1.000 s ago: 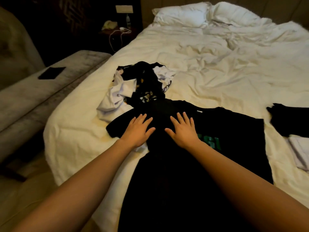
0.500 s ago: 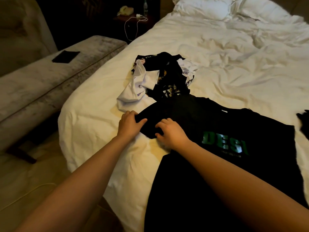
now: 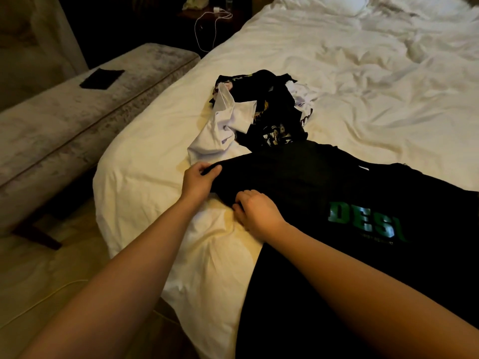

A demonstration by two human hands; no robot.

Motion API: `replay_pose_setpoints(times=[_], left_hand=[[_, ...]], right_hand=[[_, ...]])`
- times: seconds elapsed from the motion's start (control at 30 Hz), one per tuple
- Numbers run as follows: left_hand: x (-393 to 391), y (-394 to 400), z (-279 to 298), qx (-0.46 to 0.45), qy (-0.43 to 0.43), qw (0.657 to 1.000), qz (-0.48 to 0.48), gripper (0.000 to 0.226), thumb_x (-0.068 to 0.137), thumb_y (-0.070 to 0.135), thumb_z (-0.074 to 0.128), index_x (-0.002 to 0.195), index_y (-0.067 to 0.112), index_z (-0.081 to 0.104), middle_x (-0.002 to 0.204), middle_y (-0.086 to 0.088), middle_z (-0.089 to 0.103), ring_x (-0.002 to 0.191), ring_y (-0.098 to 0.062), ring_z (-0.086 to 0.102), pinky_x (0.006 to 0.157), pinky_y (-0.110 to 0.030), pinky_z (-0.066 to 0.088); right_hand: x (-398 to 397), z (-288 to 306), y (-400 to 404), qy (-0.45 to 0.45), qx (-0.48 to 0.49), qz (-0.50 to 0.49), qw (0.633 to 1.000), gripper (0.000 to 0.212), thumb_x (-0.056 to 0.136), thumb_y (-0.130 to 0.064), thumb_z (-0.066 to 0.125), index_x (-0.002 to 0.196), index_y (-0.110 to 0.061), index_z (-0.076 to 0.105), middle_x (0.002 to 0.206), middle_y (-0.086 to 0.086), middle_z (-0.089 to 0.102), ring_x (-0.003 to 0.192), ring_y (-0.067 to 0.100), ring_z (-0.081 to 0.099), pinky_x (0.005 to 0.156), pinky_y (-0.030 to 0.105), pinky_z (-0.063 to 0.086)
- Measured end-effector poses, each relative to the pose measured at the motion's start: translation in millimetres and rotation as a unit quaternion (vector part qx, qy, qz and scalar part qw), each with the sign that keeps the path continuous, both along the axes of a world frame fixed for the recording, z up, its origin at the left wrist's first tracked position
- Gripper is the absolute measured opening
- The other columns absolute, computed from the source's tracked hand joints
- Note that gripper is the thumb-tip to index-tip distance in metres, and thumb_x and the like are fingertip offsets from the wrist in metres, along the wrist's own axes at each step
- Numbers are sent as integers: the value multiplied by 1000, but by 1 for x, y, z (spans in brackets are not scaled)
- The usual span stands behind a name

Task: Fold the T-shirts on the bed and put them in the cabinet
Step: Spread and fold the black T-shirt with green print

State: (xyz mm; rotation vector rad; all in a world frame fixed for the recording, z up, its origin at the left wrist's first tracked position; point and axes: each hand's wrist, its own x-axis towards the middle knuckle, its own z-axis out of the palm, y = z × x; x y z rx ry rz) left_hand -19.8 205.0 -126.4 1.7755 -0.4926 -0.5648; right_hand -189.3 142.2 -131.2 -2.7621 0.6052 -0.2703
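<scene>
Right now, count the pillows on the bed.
2: one pillow at the top edge, another pillow right of it, both cropped; more may be hidden out of frame.

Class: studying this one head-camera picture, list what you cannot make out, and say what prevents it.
- Black T-shirt, head view: right side and hem cut by the frame edge.
- Its green lettering: ends at a fold.
- Heap of shirts: number hidden by tangling.
- Cabinet: not in view.
- Right hand: fingertips curled under.

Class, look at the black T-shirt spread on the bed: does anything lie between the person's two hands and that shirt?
Nothing does. The left hand pinches the sleeve edge of the black T-shirt, and the right hand grips the cloth just below it. The pile of unfolded clothes lies beyond, touching the shirt's far edge.
</scene>
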Motion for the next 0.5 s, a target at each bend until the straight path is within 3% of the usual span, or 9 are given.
replay_pose_setpoints(times=[0.13,0.2,0.3,0.4,0.5], left_hand=[[-6,-8,31,-76,19,996,50,7,89,20,72,95,15,70,91,1,72,86,-13,68,82,-25,55],[-15,-20,52,-106,23,994,32,8,89,14,70,98,13,70,90,5,70,82,-6,65,75,-17,53],[-35,-47,78,-135,62,988,-30,9,88,7,68,93,14,69,93,-1,69,84,-11,64,72,-20,53],[-62,-76,100,-108,108,983,-106,11,90,7,66,93,17,68,95,-7,66,81,-18,63,56,-24,53],[-91,-96,118,-76,124,974,-176,5,94,15,64,97,17,67,90,-4,65,72,-16,63,52,-24,50]], right_hand=[[1,28,11,-132,124,-72,981,13,96,-24,53,93,-12,57,89,2,61,79,18,56,70,38,44],[-3,44,11,-181,191,-115,958,11,92,-23,56,87,-13,57,78,0,60,67,18,55,63,39,45],[-15,59,0,-243,285,-172,911,15,91,-22,57,81,-12,57,68,2,59,59,14,55,59,39,47],[-31,76,-15,-344,380,-204,834,19,98,-30,59,92,-12,62,79,-4,61,68,0,56,65,21,46],[-49,83,-41,-405,500,-215,734,33,96,-39,61,116,-14,63,107,0,70,99,8,67,88,25,53]])
